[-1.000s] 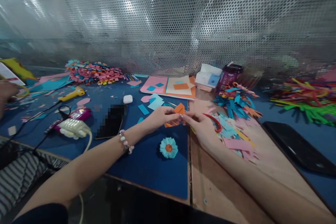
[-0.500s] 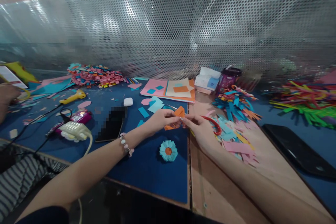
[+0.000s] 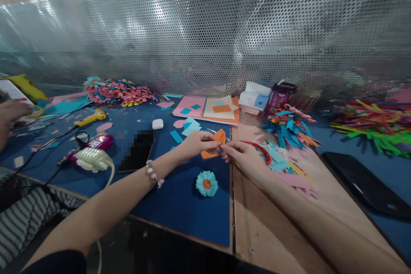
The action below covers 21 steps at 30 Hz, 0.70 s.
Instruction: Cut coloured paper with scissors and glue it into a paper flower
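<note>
A small folded piece of orange paper is between my hands, above the blue table mat. My left hand pinches it from the left side. The fingertips of my right hand are closed at its lower right edge, almost touching the left fingertips. Another orange paper piece shows just below my left fingers. Scissors with a red handle lie partly hidden behind my right hand. Nearer to me, a light-blue paper flower with an orange centre rests on the mat.
Behind my hands lies a pink and cream pad with paper squares. Cut strips are piled to the right. Two phones, a white case, glue guns with cords and a co-worker's hand are around.
The folded orange paper has shifted slightly in my fingers, and my right fingertips have moved a little lower along its edge. The co-worker's hand at far left has moved slightly.
</note>
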### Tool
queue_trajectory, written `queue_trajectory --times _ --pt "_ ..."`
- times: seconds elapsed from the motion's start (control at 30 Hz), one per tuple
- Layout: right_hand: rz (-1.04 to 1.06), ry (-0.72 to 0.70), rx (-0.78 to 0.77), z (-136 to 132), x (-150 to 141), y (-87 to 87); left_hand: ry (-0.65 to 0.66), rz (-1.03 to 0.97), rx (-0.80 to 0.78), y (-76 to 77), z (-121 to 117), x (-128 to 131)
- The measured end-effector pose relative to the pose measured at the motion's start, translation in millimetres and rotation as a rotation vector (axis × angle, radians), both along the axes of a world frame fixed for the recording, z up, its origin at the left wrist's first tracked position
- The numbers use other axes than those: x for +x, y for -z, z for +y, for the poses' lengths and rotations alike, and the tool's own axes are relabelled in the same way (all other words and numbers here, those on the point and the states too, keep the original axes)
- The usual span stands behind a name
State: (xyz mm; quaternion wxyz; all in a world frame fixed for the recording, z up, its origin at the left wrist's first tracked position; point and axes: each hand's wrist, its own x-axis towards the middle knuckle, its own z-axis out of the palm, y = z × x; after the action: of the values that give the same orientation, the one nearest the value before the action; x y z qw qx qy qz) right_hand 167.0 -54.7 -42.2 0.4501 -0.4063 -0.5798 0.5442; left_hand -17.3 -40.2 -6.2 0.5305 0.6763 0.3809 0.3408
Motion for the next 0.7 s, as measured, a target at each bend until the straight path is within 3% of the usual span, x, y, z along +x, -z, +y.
queue_trajectory --times 0.27,0.7 --pt "-0.056 -0.096 0.055 -1 5 -3.1 0.057 0.033 0.006 -10.3 -4 -3" --pt "-0.181 -0.080 0.111 -10 3 -13.9 0.083 0.056 0.053 -13.8 -1 -8"
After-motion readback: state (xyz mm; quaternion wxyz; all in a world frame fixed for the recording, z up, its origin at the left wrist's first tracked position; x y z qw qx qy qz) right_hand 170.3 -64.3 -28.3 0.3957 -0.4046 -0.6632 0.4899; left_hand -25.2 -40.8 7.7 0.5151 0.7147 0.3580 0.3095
